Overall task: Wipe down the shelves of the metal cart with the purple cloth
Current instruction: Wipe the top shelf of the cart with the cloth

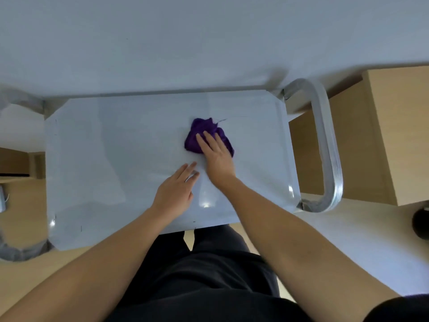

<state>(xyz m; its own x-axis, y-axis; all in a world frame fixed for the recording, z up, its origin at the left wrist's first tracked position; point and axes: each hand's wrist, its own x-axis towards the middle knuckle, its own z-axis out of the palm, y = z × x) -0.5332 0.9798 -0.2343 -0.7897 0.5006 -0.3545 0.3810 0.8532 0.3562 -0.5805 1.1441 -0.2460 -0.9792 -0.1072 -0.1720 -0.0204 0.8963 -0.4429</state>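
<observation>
The metal cart's top shelf [111, 159] fills the middle of the head view, seen from straight above. A crumpled purple cloth [197, 135] lies right of the shelf's centre. My right hand [216, 154] presses flat on the cloth with straight fingers, covering its near right part. My left hand [176, 191] lies flat on the bare shelf just below and left of the cloth, fingers straight, holding nothing. The lower shelves are hidden under the top one.
The cart's tubular handle [329, 145] loops out at the right end; another tube [18, 249] shows at the left. A white wall [209, 43] lies beyond the cart. Wooden furniture [383, 135] stands at the right, a dark round object [421, 224] near it.
</observation>
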